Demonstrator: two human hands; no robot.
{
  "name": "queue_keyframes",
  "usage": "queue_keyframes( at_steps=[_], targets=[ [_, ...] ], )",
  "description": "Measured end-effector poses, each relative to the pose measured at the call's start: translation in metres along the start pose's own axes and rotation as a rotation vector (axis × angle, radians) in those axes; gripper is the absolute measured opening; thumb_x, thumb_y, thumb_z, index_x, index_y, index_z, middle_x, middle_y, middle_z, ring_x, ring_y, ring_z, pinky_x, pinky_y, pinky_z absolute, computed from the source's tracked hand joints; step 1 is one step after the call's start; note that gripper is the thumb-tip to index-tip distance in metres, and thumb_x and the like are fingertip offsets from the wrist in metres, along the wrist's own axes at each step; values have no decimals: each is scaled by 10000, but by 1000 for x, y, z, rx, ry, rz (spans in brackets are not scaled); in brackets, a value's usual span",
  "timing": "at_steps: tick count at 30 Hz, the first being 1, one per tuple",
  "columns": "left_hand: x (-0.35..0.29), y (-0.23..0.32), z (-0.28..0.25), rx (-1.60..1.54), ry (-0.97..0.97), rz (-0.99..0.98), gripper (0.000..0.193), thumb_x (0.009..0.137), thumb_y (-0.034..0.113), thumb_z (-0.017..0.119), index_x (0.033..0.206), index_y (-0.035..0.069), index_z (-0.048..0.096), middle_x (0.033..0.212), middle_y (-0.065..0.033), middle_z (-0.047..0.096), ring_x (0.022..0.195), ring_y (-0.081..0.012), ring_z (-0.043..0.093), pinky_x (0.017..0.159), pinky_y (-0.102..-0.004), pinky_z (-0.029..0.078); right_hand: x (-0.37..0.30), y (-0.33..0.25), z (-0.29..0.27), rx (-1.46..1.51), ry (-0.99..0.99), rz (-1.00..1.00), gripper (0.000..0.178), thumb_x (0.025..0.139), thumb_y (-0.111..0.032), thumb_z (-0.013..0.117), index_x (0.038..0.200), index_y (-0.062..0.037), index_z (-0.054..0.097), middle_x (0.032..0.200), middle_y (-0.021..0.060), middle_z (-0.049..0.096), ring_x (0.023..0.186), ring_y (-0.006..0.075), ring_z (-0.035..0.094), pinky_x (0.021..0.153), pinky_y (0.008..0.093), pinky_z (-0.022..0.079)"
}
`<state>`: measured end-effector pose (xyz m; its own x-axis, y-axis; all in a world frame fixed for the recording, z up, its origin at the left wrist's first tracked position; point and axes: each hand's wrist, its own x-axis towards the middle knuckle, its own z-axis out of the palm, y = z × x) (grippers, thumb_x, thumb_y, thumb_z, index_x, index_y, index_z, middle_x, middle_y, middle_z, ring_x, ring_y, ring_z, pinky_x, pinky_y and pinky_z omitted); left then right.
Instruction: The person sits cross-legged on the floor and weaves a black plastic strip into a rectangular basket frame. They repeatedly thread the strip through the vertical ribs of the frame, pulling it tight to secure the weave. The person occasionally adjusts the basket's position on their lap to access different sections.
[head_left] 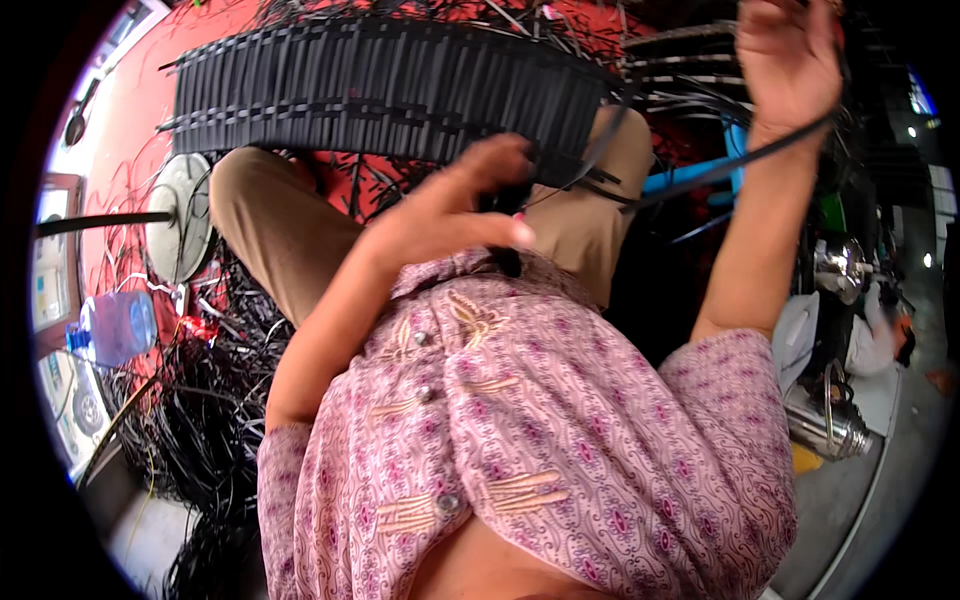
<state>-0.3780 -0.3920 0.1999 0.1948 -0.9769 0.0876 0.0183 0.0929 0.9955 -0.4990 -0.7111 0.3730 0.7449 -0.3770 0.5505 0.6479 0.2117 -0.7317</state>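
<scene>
Black, flat, seemingly plastic strip (740, 169) curves near the right fingers (823, 35).

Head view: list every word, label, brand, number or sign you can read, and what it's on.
None can be read.
Woven black panel: no lettering visible.
Patterned shirt: printed motifs and embroidery, no words.
Bluish plastic bottle: any marking is too small or blurred.
</scene>
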Motion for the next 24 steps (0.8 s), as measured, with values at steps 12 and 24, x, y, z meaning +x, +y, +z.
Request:
queue_keyframes(
  at_steps=[12, 24],
  targets=[
    [-240, 82, -284, 315, 504, -411, 287, 967, 243, 657, 1131, 15, 713, 695, 90, 453, 607, -29, 382, 542, -217, 272, -88, -174, -408, -245, 860, 309, 312, 986, -171, 591, 1207, 50, 594, 1003, 104, 576, 882, 204, 523, 747, 335, 421],
    [-256, 84, -450, 1480, 393, -196, 221, 879, 95, 664, 1085, 59, 733, 1051, -100, 716, 984, -235, 652, 845, -366, 520, -157, -44, -427, -190, 1026, 391, 314, 1013, -313, 589, 1115, -16, 577, 679, -29, 360, 545, 95, 320, 461, 238, 235]
  ],
)
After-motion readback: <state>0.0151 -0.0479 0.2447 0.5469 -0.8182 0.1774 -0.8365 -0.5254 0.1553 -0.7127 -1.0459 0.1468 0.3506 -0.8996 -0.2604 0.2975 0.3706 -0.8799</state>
